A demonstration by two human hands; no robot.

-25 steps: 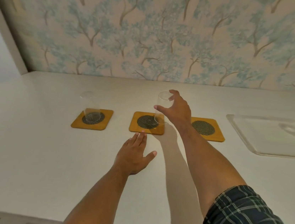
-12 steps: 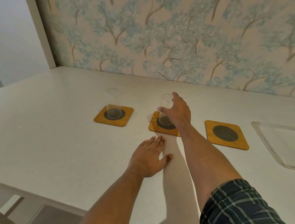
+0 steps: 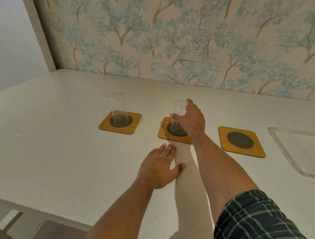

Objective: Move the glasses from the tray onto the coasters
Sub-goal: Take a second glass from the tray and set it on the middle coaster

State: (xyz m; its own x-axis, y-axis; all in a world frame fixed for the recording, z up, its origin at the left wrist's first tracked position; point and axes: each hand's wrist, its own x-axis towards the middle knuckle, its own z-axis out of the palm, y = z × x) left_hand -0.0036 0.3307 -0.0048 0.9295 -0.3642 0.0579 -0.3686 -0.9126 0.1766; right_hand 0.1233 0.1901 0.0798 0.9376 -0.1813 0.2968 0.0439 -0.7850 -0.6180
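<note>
Two clear glasses stand on coasters; the right hand (image 3: 190, 119) loosely wraps the middle glass (image 3: 179, 116), while the left hand (image 3: 158, 169) lies flat, holding nothing.

A home dining or kitchen area is indicated. A white counter (image 3: 49, 155) is backed by tree-patterned wallpaper (image 3: 183, 33). Wooden coasters (image 3: 241, 141) are laid out for glasses (image 3: 118, 107).

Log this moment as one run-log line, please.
right hand on middle glass, standing on middle coaster | left hand flat on table | left glass placed | right coaster empty
</note>
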